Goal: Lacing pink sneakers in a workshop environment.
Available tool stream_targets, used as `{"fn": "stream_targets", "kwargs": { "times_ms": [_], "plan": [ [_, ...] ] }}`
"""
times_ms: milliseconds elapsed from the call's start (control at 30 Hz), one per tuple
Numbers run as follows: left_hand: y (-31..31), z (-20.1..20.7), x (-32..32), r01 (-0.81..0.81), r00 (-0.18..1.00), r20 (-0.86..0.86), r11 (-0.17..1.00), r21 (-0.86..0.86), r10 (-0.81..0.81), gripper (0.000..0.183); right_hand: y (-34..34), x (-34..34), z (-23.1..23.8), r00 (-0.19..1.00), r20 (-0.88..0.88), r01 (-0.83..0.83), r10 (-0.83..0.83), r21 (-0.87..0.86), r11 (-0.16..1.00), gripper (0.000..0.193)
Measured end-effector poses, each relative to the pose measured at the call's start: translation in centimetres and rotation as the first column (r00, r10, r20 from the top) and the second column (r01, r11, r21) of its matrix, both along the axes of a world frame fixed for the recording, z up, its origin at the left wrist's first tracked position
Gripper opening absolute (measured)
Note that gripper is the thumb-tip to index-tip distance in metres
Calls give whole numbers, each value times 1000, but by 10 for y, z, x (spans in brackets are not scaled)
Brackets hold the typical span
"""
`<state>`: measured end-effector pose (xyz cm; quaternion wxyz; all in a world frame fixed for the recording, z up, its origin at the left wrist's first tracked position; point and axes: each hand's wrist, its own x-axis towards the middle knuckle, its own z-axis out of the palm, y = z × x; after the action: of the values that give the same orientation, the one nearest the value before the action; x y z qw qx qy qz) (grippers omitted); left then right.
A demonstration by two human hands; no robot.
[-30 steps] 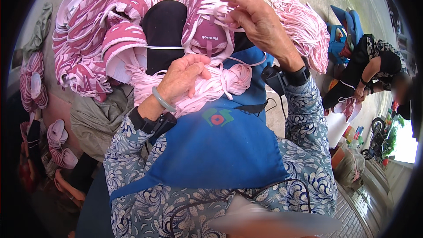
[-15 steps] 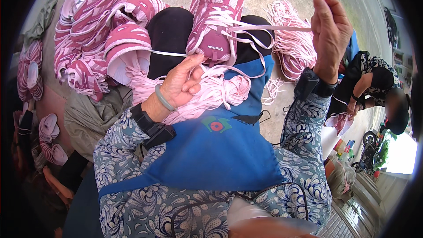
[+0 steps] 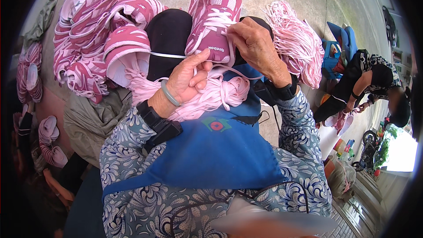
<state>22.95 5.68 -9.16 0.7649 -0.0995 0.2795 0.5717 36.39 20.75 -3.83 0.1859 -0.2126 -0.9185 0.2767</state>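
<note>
A dark pink and white shoe upper [image 3: 214, 24] lies between my black-clad knees [image 3: 169, 39], its tongue towards me. A pale lace [image 3: 219, 16] crosses its front. My left hand [image 3: 187, 79], with a bangle at the wrist, has its fingers curled and a fingertip pressed on the tongue's edge. My right hand [image 3: 257, 50] pinches at the upper's right eyelet edge; the lace in its fingertips is mostly hidden. Under my left hand a bundle of pale pink laces [image 3: 229, 90] rests on my blue apron [image 3: 216, 154]. One white lace runs left from the upper.
Stacked pink uppers [image 3: 97, 26] fill the left side. Another lace bundle [image 3: 297, 39] lies on the floor at the right. Further right, a person [image 3: 370, 81] handles a pink upper. A grey cloth [image 3: 94, 114] lies at my left.
My right hand has come down and left from its raised place, where it drew a lace out taut, to the upper's right edge. My left hand has stayed nearly in place.
</note>
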Motion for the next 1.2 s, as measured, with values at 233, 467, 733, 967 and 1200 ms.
{"fn": "stream_targets", "kwargs": {
  "times_ms": [233,467,733,967,1200],
  "plan": [
    [0,-3,-1,39,994,-106,996,75,-31,25,1,-7,8,991,137,-3,-4,47,999,10],
    [9,-4,-1,41,995,86,990,135,-53,19,2,-21,15,954,299,-68,30,119,991,11],
    [5,-13,-4,39,989,131,983,177,-63,19,4,-18,13,982,187,-11,34,-120,993,14],
    [7,-13,-3,48,993,101,989,143,-63,19,8,-4,-10,988,77,155,-134,-496,854,15],
    [6,-11,-3,35,993,105,987,157,-52,29,12,-10,-13,996,-1,74,-92,-587,806,10]
  ]
}}
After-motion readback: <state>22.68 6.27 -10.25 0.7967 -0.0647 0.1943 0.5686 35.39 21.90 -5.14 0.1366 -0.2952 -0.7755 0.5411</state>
